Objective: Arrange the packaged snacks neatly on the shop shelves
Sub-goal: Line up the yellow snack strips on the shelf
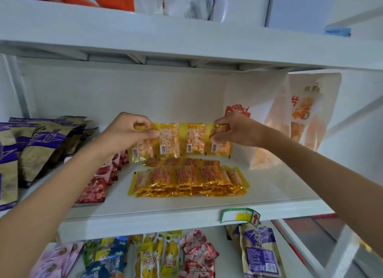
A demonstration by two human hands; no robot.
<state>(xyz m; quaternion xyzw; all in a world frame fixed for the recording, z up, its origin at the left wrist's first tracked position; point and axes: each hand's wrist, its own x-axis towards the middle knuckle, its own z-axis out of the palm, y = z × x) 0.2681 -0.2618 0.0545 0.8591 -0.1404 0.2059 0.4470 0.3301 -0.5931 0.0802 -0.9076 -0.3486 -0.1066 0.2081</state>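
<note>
The left hand (132,130) and right hand (234,130) each pinch an end of a yellow snack strip (180,141), held above the middle shelf (165,205). A stacked yellow pile (186,180) already lies there; this strip remains unplaced.

A shop: white shelves (186,211) stocked with packaged snacks (186,178) and a price label (238,215).

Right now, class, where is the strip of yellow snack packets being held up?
In the head view, the strip of yellow snack packets hangs mid-frame over the middle shelf, stretched between the left hand and right hand, just above the flat yellow packet stack.
</note>
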